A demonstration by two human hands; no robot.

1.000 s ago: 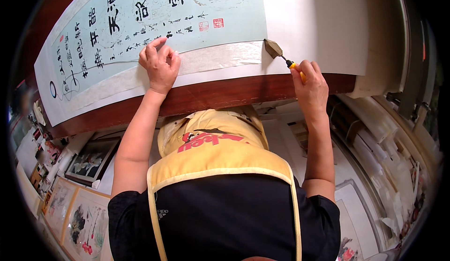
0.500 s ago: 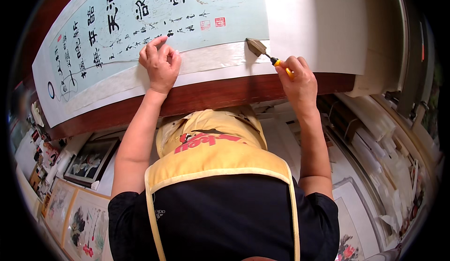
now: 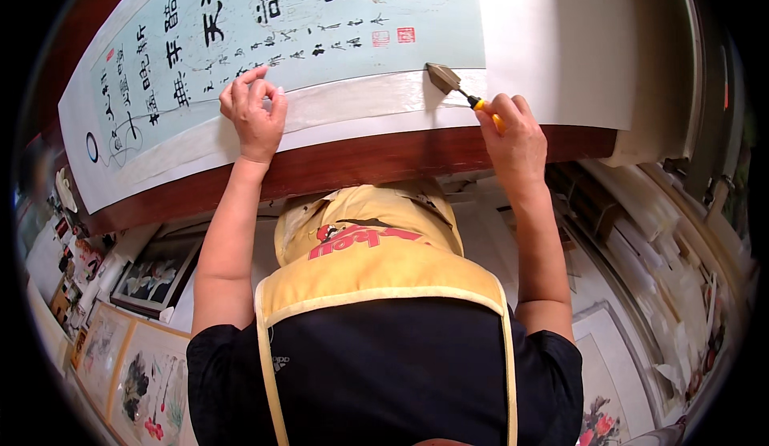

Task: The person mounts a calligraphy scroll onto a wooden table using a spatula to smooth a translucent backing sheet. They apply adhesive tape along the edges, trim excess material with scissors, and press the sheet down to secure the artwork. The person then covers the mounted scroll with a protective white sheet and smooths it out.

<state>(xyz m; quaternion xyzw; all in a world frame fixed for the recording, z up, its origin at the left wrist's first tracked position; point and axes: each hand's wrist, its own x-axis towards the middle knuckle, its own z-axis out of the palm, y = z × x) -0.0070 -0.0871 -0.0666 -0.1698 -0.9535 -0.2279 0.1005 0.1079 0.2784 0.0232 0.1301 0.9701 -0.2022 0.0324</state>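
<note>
A pale blue-green calligraphy sheet (image 3: 192, 62) with black characters lies framed by white border strips (image 3: 344, 103). My right hand (image 3: 515, 138) grips the yellow handle of a small trowel-shaped tool (image 3: 443, 79). Its pointed metal head rests on or just over the near border, by the sheet's right end. To the left, my left hand (image 3: 255, 118) is closed in a pinch above the seam of sheet and border. A thin dark thread (image 3: 180, 108) runs to its fingers from loose loops near a dark ring-shaped spool (image 3: 92, 147). The fingertips partly hide the thread.
White backing paper (image 3: 553, 70) extends right under the sheet. A dark red table edge (image 3: 384, 158) runs close in front of my apron (image 3: 376, 278). Framed and mounted paintings (image 3: 152, 282) stand at lower left; paper rolls and sheets (image 3: 641, 246) fill the right side.
The view has shifted, so the sheet appears farther right. Against the sheet, my left hand has moved left along the seam. The tool in my right hand has also slid left along the border.
</note>
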